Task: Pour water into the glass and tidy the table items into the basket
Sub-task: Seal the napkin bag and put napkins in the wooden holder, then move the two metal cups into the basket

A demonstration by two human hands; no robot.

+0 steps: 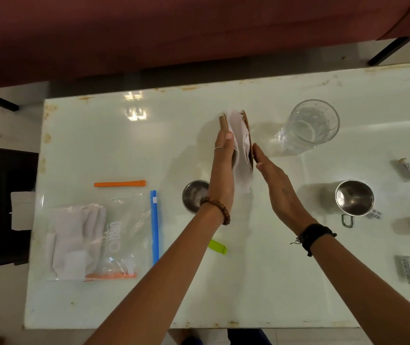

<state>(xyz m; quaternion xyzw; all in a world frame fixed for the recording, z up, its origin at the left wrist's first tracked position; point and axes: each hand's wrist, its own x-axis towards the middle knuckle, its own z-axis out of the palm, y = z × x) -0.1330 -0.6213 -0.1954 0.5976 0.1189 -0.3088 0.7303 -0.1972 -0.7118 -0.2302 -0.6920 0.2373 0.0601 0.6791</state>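
A wooden napkin holder stuffed with white tissues stands at the table's middle, pressed between my two flat palms. My left hand lies along its left panel, thumb over the top edge. On the other side, my right hand touches the right panel with straight fingers. A clear glass with water in it stands just right of the holder. No basket shows in this view.
On the white glass table are a small steel cup under my left wrist and a handled steel mug at right. A zip bag of white cloths, orange, blue and green clips lie nearby. Small tubes lie far right.
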